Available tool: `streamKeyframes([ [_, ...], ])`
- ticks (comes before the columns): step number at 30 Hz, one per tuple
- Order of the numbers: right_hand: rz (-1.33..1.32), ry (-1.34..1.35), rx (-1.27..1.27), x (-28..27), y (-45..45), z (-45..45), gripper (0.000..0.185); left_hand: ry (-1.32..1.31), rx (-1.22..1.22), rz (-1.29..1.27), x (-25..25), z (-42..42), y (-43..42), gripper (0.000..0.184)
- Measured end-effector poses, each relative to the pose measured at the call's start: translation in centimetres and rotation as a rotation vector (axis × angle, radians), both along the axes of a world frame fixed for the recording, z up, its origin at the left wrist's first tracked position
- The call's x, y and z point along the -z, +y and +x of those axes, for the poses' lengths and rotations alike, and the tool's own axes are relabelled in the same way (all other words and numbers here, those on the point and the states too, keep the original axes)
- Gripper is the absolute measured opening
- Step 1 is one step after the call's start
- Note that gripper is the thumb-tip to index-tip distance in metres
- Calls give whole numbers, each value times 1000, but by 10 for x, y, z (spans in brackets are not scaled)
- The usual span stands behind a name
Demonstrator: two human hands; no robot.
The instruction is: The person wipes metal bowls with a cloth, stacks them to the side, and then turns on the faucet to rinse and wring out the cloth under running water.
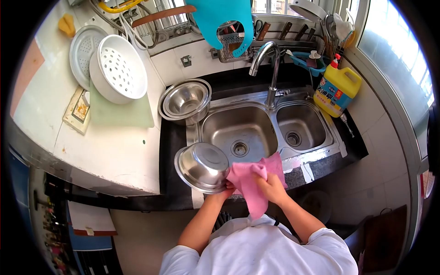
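My right hand (270, 187) is closed round a bunched part of a pink cloth (251, 195), which hangs in front of the sink's near edge. My left hand (223, 193) grips the rim of a stainless steel basin (201, 165), its fingers partly covered by the cloth. The basin is tipped with its shiny base facing up, at the sink's near left corner. The cloth's edge meets the basin's right side. Beyond lies the double steel sink (274, 130), with a large left bowl and a smaller right one.
Nested steel basins (185, 101) stand left of the sink. A chrome faucet (274, 68) rises behind it. A yellow jug (337, 87) is at the right. A white colander (118, 68) leans on the left counter. A blue silicone bib (224, 23) hangs above.
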State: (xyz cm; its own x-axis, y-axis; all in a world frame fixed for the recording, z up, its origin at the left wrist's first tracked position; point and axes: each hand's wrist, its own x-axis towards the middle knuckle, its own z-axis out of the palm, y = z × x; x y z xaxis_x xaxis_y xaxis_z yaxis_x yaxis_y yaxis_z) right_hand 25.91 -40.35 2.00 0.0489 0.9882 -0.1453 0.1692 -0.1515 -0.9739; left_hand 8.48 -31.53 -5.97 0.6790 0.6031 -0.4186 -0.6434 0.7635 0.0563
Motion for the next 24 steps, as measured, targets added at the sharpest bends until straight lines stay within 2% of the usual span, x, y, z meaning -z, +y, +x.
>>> streamKeyframes([
  [1, -178, 133, 173, -5, 8, 6, 38, -278, 105, 80, 2, -6, 5, 20],
  [2, -177, 130, 170, -10, 14, 4, 38, -197, 81, 34, 5, -2, 4, 20],
  [4, 356, 212, 367, -21, 17, -6, 45, -202, 116, -30, -1, 3, -6, 21],
  [5, 590, -213, 294, -16, 21, -8, 54, -206, 159, -91, -5, 6, -9, 22],
  [6, 644, -375, 192, -19, 18, -15, 60, -175, 204, -90, 2, 11, -11, 23],
  [7, 742, -486, 64, -19, 18, -25, 69, -168, 129, -23, -27, 21, -22, 24],
  [8, 808, -588, -113, -20, 18, -36, 71, -195, 160, 20, -28, 26, -26, 25],
  [9, 839, -725, -303, -23, 17, -46, 62, -236, 199, 73, -24, 27, -30, 25],
  [12, 850, -770, -319, -25, 28, -49, 62, -314, 281, 198, -11, 28, -40, 27],
  [15, 891, -619, -375, -33, 42, -39, 61, -343, 320, 269, -4, 26, -48, 29],
  [18, 823, -469, -249, -32, 58, -32, 55, -355, 324, 305, -2, 22, -49, 31],
  [19, 824, -470, -249, -31, 61, -30, 55, -279, 323, 320, -4, 19, -50, 31],
  [22, 555, 78, -69, -13, 64, -27, 50, -62, 197, 456, -7, 17, -45, 31],
  [23, 554, 79, -68, -3, 62, -26, 50, 15, 118, 540, -10, 16, -39, 31],
  [24, 295, 358, -61, 4, 59, -25, 52, 96, 51, 620, -11, 17, -35, 31],
])
